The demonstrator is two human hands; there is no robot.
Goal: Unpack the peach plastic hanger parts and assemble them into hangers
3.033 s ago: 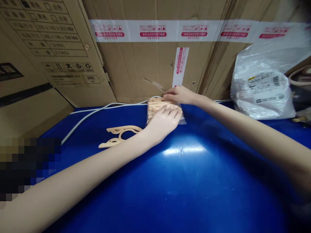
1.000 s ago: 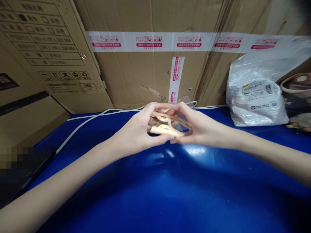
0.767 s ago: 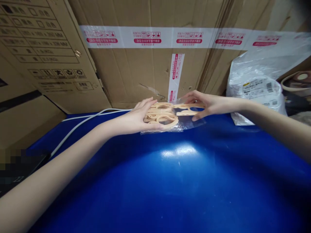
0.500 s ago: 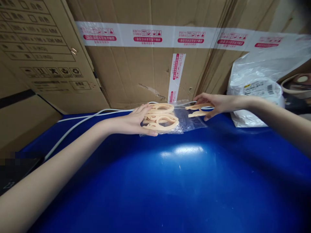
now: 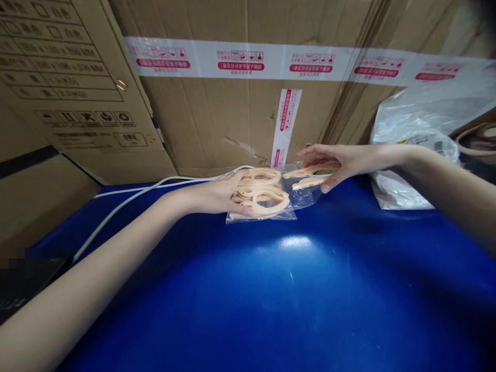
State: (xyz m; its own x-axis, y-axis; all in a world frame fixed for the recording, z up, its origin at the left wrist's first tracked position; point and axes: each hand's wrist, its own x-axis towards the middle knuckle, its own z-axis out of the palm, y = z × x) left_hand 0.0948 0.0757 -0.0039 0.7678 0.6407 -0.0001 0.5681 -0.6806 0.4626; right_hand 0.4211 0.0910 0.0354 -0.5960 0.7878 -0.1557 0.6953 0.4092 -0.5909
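My left hand point(image 5: 219, 195) is closed around the left end of a stack of beige folding hangers point(image 5: 267, 206), thumb at the near side and fingers behind. The stack lies at a clear plastic bag point(image 5: 306, 199), whose film shows below it and to its right. To the right, my right hand point(image 5: 335, 163) pinches another beige folding hanger point(image 5: 310, 182) between thumb and fingers. Its tips point left at the stack, a small gap apart, over the bag. I cannot tell whether the tips are inside the film.
A blue glossy tabletop point(image 5: 271, 299) spreads in front. Cardboard boxes point(image 5: 217, 113) stand behind and at left. White cables point(image 5: 127, 194) run along the back left. A white plastic package point(image 5: 403, 194) stands at right, a black object point(image 5: 31, 281) at far left.
My right hand has brought its hanger left, closer to the stack. The stack stays in my left hand, and more bag film shows under its near edge. The view has shifted slightly.
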